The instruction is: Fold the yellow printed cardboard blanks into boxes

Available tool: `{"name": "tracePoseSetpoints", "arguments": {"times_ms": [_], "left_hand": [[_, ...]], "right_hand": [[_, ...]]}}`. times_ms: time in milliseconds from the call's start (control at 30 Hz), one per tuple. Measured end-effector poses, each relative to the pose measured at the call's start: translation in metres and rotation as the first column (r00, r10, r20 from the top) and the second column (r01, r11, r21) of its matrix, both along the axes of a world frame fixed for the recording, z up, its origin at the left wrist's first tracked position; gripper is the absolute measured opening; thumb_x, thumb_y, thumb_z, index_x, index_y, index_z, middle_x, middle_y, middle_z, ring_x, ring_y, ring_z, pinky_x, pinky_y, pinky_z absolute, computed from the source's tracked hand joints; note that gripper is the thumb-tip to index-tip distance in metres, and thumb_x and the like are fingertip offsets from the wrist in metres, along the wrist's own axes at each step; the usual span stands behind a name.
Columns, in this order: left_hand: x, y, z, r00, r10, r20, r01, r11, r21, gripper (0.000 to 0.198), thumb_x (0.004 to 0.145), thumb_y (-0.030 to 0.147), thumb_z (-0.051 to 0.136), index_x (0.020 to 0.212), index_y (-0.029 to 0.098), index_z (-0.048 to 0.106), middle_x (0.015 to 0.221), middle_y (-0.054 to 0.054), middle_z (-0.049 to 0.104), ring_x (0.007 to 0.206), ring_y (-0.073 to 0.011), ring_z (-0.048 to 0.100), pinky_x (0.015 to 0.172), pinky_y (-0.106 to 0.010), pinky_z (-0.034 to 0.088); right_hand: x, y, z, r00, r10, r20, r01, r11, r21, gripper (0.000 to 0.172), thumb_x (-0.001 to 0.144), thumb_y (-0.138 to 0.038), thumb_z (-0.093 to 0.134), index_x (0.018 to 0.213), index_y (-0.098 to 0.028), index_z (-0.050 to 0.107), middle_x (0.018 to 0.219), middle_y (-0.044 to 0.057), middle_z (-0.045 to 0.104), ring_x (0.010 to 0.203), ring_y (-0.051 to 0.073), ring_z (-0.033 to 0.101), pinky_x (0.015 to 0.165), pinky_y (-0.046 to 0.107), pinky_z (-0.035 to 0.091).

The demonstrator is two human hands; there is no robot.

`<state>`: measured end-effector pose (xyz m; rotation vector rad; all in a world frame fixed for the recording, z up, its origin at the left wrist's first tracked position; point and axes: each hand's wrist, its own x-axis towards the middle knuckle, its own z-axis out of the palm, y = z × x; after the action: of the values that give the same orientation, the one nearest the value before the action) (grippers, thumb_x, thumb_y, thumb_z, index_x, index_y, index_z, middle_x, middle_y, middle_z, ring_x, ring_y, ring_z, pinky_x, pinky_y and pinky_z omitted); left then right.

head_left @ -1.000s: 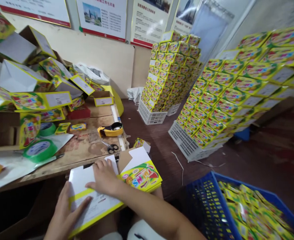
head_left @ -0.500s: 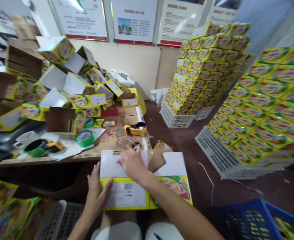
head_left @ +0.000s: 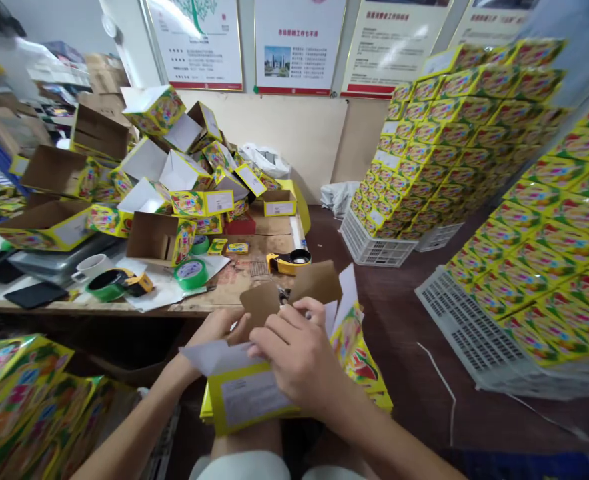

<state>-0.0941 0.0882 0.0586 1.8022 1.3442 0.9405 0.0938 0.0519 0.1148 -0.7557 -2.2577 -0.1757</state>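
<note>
A yellow printed cardboard box (head_left: 247, 399) stands over my lap with its flaps raised and spread. Brown inner sides show on the far flaps, white on the left and right ones. Behind the left flap, my left hand (head_left: 223, 328) has its fingers curled on the box. My right hand (head_left: 299, 347) is closed at the box's near upper edge, thumb and fingers bent over it. More yellow printed cardboard (head_left: 369, 370) lies beneath and to the right of the box. The right hand hides much of the box's opening.
On the bench (head_left: 239, 277) ahead are a yellow tape dispenser (head_left: 289, 261), a green tape roll (head_left: 191, 274), a white mug (head_left: 93, 268) and a heap of open boxes (head_left: 157, 240). Crates (head_left: 374, 245) of stacked cartons stand at right. More printed cartons (head_left: 19, 393) lie lower left.
The flattened box has been opened out, its flaps now standing apart. My left hand has moved up to the far left side; my right hand has shifted slightly right and down. The view has turned left.
</note>
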Motion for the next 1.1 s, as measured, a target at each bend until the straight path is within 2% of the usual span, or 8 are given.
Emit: {"name": "tracePoseSetpoints", "arguments": {"times_ms": [300,467,567,700,833,933,1033,1100], "left_hand": [[0.003,-0.032,-0.021,0.859,0.501,0.103,-0.51,0.855,0.091,0.032,0.087,0.037,0.045,0.062,0.019,0.04,0.051,0.005,0.039,0.049,-0.0087,0.037,0.046,-0.018,0.028],[0.012,-0.038,-0.026,0.799,0.584,0.141,-0.599,0.793,0.109,0.023,0.087,0.033,0.045,0.082,0.015,0.059,0.073,-0.002,0.063,0.069,-0.0154,0.056,0.062,-0.02,0.043],[0.021,-0.038,-0.031,0.925,0.378,0.035,-0.378,0.907,0.187,0.036,0.087,0.024,0.043,0.119,0.016,0.056,0.114,-0.008,0.064,0.107,-0.0222,0.058,0.092,-0.028,0.044],[0.028,-0.033,-0.038,0.926,-0.012,-0.378,0.107,0.967,0.231,0.071,0.075,0.0,0.029,0.144,0.019,0.03,0.15,-0.004,0.031,0.14,-0.0184,0.024,0.115,-0.039,0.02],[0.033,-0.026,-0.038,0.832,-0.033,-0.554,0.177,0.962,0.208,0.065,0.082,0.004,0.031,0.145,0.018,0.026,0.151,-0.007,0.026,0.141,-0.0203,0.021,0.115,-0.045,0.019],[0.04,-0.025,-0.034,0.815,-0.006,-0.58,0.158,0.964,0.212,0.057,0.091,0.022,0.038,0.146,0.018,0.024,0.151,-0.01,0.024,0.141,-0.0254,0.02,0.113,-0.05,0.02],[0.045,-0.027,-0.029,0.805,-0.022,-0.593,0.185,0.959,0.216,0.061,0.091,0.039,0.044,0.146,0.024,0.023,0.153,-0.009,0.017,0.141,-0.0308,0.015,0.111,-0.056,0.018],[0.046,-0.028,-0.027,0.798,-0.066,-0.6,0.234,0.95,0.206,0.062,0.089,0.049,0.047,0.145,0.031,0.026,0.154,-0.007,0.016,0.141,-0.0332,0.013,0.11,-0.058,0.015]], "right_hand": [[0.006,-0.009,-0.016,0.988,-0.142,0.066,0.155,0.948,-0.279,0.028,0.094,-0.021,0.038,0.071,-0.02,0.053,0.068,0.001,0.06,0.069,0.016,0.047,0.077,0.035,0.023],[-0.001,0.025,-0.054,0.917,-0.192,0.349,0.358,0.78,-0.513,0.03,0.094,-0.025,0.04,0.075,-0.021,0.063,0.07,0.004,0.067,0.068,0.019,0.057,0.074,0.036,0.028],[0.0,0.03,-0.069,0.887,-0.141,0.44,0.392,0.734,-0.555,0.028,0.091,-0.026,0.045,0.075,-0.02,0.066,0.074,0.008,0.068,0.073,0.022,0.06,0.075,0.038,0.033],[0.017,0.01,-0.058,0.955,-0.257,0.148,0.294,0.882,-0.368,0.019,0.088,-0.017,0.047,0.084,-0.02,0.066,0.089,0.008,0.066,0.089,0.022,0.059,0.088,0.04,0.036],[0.049,-0.009,-0.047,0.774,-0.508,-0.378,0.448,0.861,-0.239,0.042,0.089,-0.026,0.05,0.13,-0.022,0.046,0.133,0.012,0.048,0.124,0.027,0.042,0.104,0.047,0.03],[0.063,-0.012,-0.06,0.875,-0.431,-0.222,0.306,0.846,-0.436,0.057,0.091,-0.033,0.047,0.144,-0.023,0.028,0.145,0.01,0.038,0.133,0.025,0.034,0.107,0.048,0.03],[0.065,-0.011,-0.075,0.987,-0.158,0.008,0.13,0.787,-0.603,0.038,0.091,-0.036,0.048,0.128,-0.026,0.053,0.133,0.007,0.054,0.129,0.025,0.042,0.111,0.052,0.022],[0.064,-0.005,-0.077,0.988,-0.152,-0.036,0.088,0.731,-0.676,0.03,0.091,-0.04,0.048,0.114,-0.027,0.063,0.122,0.006,0.063,0.122,0.025,0.05,0.11,0.053,0.024]]}}
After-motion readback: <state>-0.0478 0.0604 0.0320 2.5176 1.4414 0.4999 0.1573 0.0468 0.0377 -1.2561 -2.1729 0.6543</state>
